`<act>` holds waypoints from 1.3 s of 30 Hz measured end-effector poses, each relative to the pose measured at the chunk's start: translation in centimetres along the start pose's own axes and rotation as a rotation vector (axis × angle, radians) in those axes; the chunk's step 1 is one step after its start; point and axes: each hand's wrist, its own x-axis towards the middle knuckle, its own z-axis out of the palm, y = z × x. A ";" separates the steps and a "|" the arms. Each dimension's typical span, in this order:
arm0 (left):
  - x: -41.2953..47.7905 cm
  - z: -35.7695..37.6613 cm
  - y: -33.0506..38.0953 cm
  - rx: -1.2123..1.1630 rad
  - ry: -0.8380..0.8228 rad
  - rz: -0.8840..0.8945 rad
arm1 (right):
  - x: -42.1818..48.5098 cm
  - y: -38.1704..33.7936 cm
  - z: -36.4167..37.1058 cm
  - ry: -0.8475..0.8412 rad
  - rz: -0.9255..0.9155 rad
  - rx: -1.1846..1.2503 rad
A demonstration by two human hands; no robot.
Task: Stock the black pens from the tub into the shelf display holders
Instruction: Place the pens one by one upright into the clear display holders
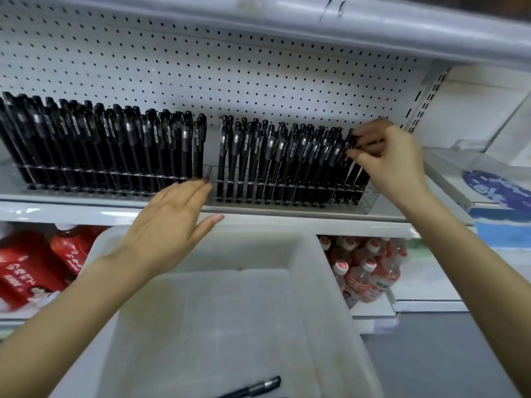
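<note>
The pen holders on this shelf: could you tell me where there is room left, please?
Bare gap between the left pen row and the right pen row, at the left hand. The tub is bare but for one pen. Both rows are packed.

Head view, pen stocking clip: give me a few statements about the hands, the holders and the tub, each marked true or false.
1. The right hand pinches black pens at the right end of the right holder. True.
2. The left hand grips a pen. False: its fingers are straight and hold nothing.
3. The tub is full of pens. False: only one pen shows in it, near the bottom edge of the view.
4. Bottles sit on the shelf below the pen shelf. True.
</note>
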 end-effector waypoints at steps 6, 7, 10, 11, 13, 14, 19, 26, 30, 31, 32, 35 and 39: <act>-1.5 -0.6 -0.2 -0.055 -0.078 -0.072 | -4.3 -3.3 -0.6 0.066 -0.152 0.048; -1.8 -0.4 -0.4 -0.043 -0.088 -0.082 | -5.6 -4.1 0.1 0.006 -0.162 0.075; -3.5 0.3 -1.0 -0.029 -0.116 -0.121 | -9.6 -5.5 2.8 -0.344 -0.166 0.317; -4.2 0.1 -1.1 -0.024 -0.124 -0.143 | -11.2 -6.2 3.8 -0.526 -0.156 0.344; -5.8 -0.7 -1.1 -0.008 -0.146 -0.182 | -14.4 -7.0 6.1 -0.892 -0.130 0.310; -6.7 -1.2 -1.0 0.000 -0.153 -0.197 | -15.8 -7.0 7.3 -1.018 -0.155 0.248; -12.8 -2.8 -0.5 -0.013 -0.140 -0.255 | -20.3 -5.0 10.8 -1.267 -0.223 0.011; -15.2 -1.5 -1.1 -0.083 -0.142 -0.321 | -20.5 -3.6 10.6 -1.298 -0.226 -0.072; -14.9 -1.8 -0.9 -0.040 -0.207 -0.318 | -20.9 -3.4 9.9 -1.287 -0.457 -0.221; -14.8 -1.9 -0.9 -0.020 -0.218 -0.311 | -21.0 -3.6 9.6 -1.267 -0.564 -0.283; -14.8 -2.1 -0.9 -0.003 -0.233 -0.308 | -21.1 -4.0 9.3 -1.243 -0.649 -0.316; -14.8 -2.6 -0.5 0.007 -0.262 -0.311 | -21.3 -4.6 8.9 -1.203 -0.693 -0.347; -14.1 -3.8 1.1 -0.108 -0.146 -0.258 | -20.6 -4.4 8.8 -1.181 -0.613 -0.351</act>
